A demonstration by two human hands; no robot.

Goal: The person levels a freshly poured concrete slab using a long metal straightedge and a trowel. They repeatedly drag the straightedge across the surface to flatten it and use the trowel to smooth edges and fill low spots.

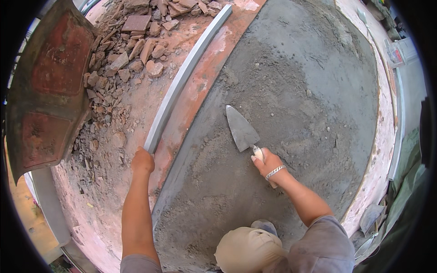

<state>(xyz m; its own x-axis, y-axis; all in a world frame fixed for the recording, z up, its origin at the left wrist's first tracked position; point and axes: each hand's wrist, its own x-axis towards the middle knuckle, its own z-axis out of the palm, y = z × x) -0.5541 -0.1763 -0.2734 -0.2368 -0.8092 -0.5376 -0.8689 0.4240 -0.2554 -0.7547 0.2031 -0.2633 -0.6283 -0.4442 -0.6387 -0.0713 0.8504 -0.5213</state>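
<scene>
My left hand (143,161) is closed round the near end of a long grey metal straightedge (187,77), which runs away along the reddish floor strip beside the mortar. In my right hand (268,164) is the pale handle of a pointing trowel (242,129). Its pointed metal blade aims away and to the left, over or on the wet grey mortar (291,113); whether it touches I cannot tell. The mortar looks rough and crumbly in the middle and smoother at the far right. A silvery bracelet circles my right wrist.
Broken brick and tile rubble (129,59) lies at the far left. Beside it stands a large rusty metal panel (50,91). A clear plastic bucket (403,52) stands at the right, with another trowel (372,217) near the lower right edge. My knee (248,250) is over the mortar.
</scene>
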